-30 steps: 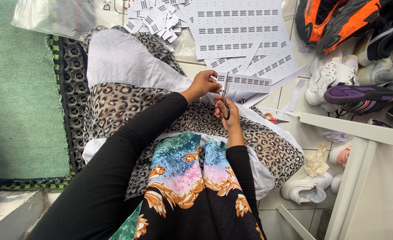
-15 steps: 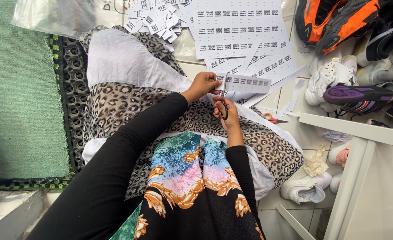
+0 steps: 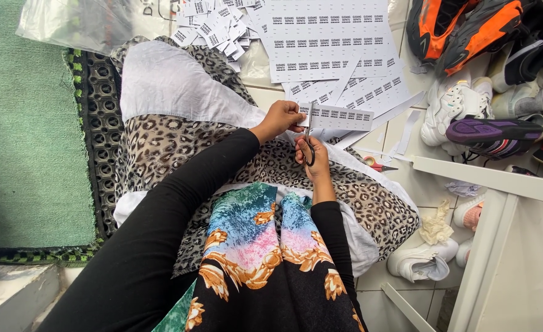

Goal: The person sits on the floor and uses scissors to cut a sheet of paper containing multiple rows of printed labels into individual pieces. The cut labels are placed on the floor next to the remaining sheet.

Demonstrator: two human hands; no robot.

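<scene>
My left hand [image 3: 282, 118] pinches the left end of a white paper strip of printed labels [image 3: 340, 117], held level above my lap. My right hand [image 3: 313, 158] grips a pair of dark-handled scissors [image 3: 309, 146], blades pointing up at the strip's left end beside my left fingers. Both arms wear black sleeves. My lap is covered by a leopard-print cloth [image 3: 161, 144].
Uncut label sheets [image 3: 328, 37] and a heap of cut labels [image 3: 213, 24] lie on the tiled floor ahead. A second, red-handled pair of scissors [image 3: 379, 165] lies right of my hands. Several shoes [image 3: 480, 117] pile at right beside a white frame [image 3: 486, 181]. A green mat [image 3: 25, 123] lies left.
The label strip has shifted a little to the right in my left hand, and the scissors have closed in on its left end. Arms otherwise hold their place.
</scene>
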